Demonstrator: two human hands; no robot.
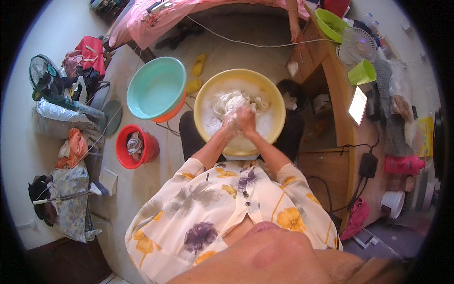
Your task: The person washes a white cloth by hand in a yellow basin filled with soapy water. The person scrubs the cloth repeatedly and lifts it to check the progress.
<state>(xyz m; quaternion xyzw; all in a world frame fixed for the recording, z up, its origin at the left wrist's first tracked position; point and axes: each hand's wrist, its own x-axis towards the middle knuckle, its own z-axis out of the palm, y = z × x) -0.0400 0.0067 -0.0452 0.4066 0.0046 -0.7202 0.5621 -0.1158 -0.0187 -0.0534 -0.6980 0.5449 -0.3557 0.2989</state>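
Note:
A yellow plastic basin (278, 117) of sudsy water stands between my knees. White wet cloth (232, 101) lies bunched in it, with more cloth towards the basin's far right side. My left hand (230, 122) and my right hand (245, 119) are pressed together over the near edge of the cloth, both closed on it and wet with foam. The fingertips are partly hidden in cloth and suds.
Left of the basin, a turquoise basin (156, 88) holding water rests on an orange one; a red bucket (122, 156) with cloth stands nearer. Yellow clogs (199, 65) lie beyond. Right are a dark bin (291, 85) and a wooden desk (372, 138). Another person's hand (295, 33) hangs at the desk's far end.

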